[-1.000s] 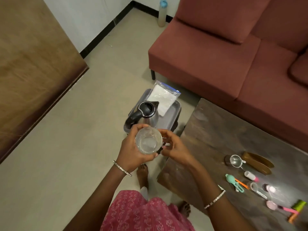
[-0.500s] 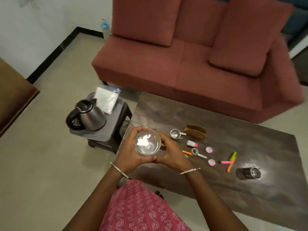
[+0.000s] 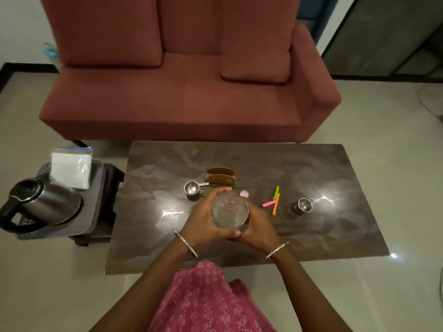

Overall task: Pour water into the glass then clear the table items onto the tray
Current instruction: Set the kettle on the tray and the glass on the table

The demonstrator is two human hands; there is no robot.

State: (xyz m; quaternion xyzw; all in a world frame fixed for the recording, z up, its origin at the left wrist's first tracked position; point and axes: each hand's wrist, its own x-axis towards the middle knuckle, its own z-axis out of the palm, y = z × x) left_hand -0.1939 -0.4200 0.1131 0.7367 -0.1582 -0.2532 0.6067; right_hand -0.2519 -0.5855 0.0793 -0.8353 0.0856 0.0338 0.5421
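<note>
A clear glass (image 3: 229,210) with water in it is held above the dark table (image 3: 311,226), cupped by both hands. My left hand (image 3: 202,220) grips its left side and my right hand (image 3: 257,225) wraps its right side. A steel kettle (image 3: 45,204) stands on a grey tray (image 3: 94,212) at the left, beside a clear bag of white powder (image 3: 72,167). On the table lie a steel measuring cup (image 3: 191,188), a brown holder (image 3: 220,176), a pink disc (image 3: 244,193), coloured markers (image 3: 274,202) and a small steel cup (image 3: 303,205). My hands hide some small items.
The tray sits on a low black stool (image 3: 110,188) left of the table. A red sofa (image 3: 182,92) runs along the far side of the table. Pale tiled floor (image 3: 48,283) surrounds everything.
My view has swung right from the kettle and tray to the table. Both hands have carried the glass from above the tray to over the table's middle.
</note>
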